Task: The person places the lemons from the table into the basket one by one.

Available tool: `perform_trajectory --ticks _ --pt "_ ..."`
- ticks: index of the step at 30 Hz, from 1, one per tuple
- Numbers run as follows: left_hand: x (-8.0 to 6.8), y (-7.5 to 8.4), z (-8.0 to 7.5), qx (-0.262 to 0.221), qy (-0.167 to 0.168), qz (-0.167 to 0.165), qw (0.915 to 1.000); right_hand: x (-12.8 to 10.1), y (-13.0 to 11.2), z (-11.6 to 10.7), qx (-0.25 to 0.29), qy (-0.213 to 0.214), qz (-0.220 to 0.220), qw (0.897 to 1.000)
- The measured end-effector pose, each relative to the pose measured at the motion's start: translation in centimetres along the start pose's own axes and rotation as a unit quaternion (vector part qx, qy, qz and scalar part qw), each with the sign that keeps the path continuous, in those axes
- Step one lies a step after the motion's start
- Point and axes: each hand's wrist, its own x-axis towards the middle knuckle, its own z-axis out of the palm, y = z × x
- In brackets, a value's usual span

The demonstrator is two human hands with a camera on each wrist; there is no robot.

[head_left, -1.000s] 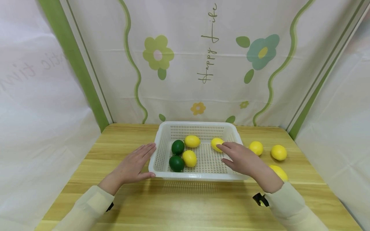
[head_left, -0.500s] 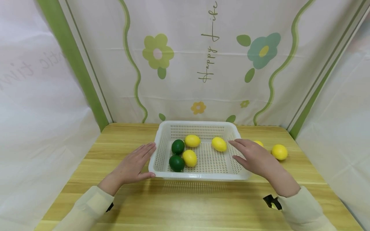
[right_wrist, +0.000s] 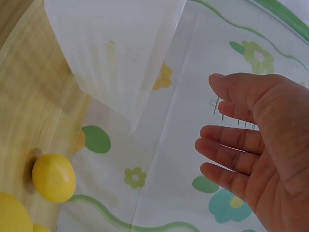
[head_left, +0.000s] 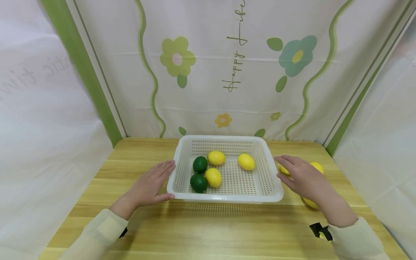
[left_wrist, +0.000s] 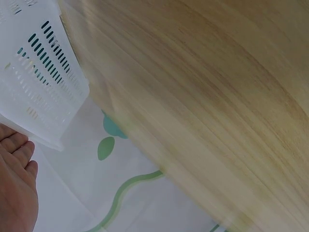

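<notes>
Head view, left hand: the left hand (head_left: 147, 187) lies flat with straight fingers against the near-left corner of the white basket (head_left: 227, 198), gripping nothing.
Head view, right hand: the right hand (head_left: 300, 175) hangs with relaxed, spread fingers above the loose lemons (head_left: 316, 167) on the wooden table (head_left: 208, 231), right of the basket, grasping nothing.
Head view, contents: three yellow lemons (head_left: 246, 161) and two green limes (head_left: 199, 182) lie inside the basket.
Head view, risk: a lemon partly hidden under the right wrist lies near the table's right edge; a careless sweep of the hand could roll it off.
Left wrist view: the fingertips (left_wrist: 17, 145) sit just beside the slotted basket wall (left_wrist: 43, 87); the picture is blurred.
Left wrist view, risk: the hand only presses, so a knock from the other side could slide the basket.
Right wrist view: the open palm (right_wrist: 256, 150) shows fingers apart and empty; a lemon (right_wrist: 53, 177) rests on the table, apart from the hand.
Right wrist view, risk: round fruit may roll if touched off-centre, or slip from a loose pinch.
</notes>
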Motion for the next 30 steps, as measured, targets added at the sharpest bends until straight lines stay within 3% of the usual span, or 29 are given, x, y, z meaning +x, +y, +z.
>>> perform_trajectory --ticks 6,21,24,30 --pt "0.1 -0.1 0.0 0.002 0.005 0.004 1.0 -1.3 0.7 -0.6 -0.008 -0.005 0.043 0.999" --pt "0.0 0.0 -0.1 -0.002 0.004 0.002 1.0 -4.8 2.4 -0.9 -0.024 -0.031 0.102 0.994" --pt "0.0 0.0 -0.1 -0.001 0.003 0.001 1.0 -5.5 2.6 -0.8 -0.02 -0.063 0.138 0.988" --pt "0.0 0.1 -0.2 -0.001 -0.001 -0.001 1.0 -6.6 3.0 -0.6 -0.009 -0.132 0.218 0.967"
